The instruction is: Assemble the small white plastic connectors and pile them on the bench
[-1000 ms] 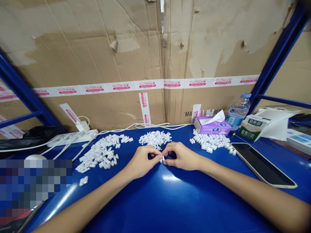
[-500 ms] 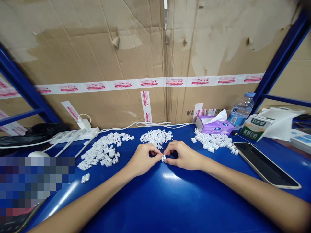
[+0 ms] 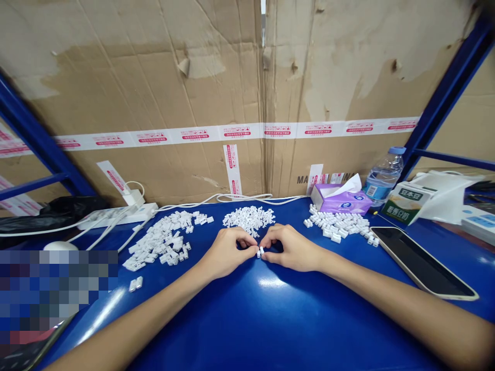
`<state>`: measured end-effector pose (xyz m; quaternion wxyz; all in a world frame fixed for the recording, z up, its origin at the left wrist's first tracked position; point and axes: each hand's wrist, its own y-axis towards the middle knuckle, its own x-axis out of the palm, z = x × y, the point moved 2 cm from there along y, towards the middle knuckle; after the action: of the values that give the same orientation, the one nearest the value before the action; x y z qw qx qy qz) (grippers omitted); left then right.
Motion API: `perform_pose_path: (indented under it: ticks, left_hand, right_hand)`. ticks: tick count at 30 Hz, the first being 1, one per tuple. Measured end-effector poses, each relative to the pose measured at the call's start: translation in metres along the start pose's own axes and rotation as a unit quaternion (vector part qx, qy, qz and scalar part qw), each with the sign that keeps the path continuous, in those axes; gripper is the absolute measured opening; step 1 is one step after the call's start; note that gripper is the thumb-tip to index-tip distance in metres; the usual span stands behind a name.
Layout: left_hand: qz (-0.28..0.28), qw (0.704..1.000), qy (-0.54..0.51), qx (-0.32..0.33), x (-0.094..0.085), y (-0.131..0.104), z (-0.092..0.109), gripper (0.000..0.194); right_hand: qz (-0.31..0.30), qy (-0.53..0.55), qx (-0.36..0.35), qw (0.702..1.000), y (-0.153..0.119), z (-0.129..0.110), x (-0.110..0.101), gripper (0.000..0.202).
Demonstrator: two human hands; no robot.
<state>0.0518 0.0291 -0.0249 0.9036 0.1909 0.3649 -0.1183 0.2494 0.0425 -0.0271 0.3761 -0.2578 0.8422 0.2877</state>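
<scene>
Small white plastic pieces are pinched between my two hands over the blue table. My left hand holds them from the left with thumb and fingertips, and my right hand grips them from the right. Whether the pieces are joined is too small to tell. Just behind my hands lies a pile of tiny white parts. Larger white housings are heaped on the left, and white blocks on the right. Two white pieces lie apart at the front left.
A purple tissue box, a water bottle and a green-and-white carton stand at the back right. A phone lies near my right forearm. White cables and a power strip are at the back left, before a cardboard wall.
</scene>
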Motion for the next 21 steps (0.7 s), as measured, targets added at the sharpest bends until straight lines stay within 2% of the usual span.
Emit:
perform_pose_path:
  ticks: [5,11,17,21]
  left_hand:
    - [-0.005,0.999,0.028,0.041,-0.004,-0.002,0.007,0.015]
    - [-0.001,0.984,0.146,0.106,-0.005,-0.018,0.015,0.021]
    - [-0.020,0.967,0.223,0.126,0.002,-0.029,0.015,0.026]
    - [-0.015,0.964,0.243,0.107,0.005,-0.030,0.014,0.032]
  right_hand:
    - [0.008,0.001,0.004,1.000,0.000,0.000,0.001,0.010]
    - [0.033,-0.046,0.020,0.998,-0.001,0.002,-0.001,0.015]
    - [0.050,-0.088,0.038,0.994,0.000,0.008,-0.004,0.014]
    - [0.054,-0.100,0.056,0.992,0.003,0.014,-0.007,0.016]
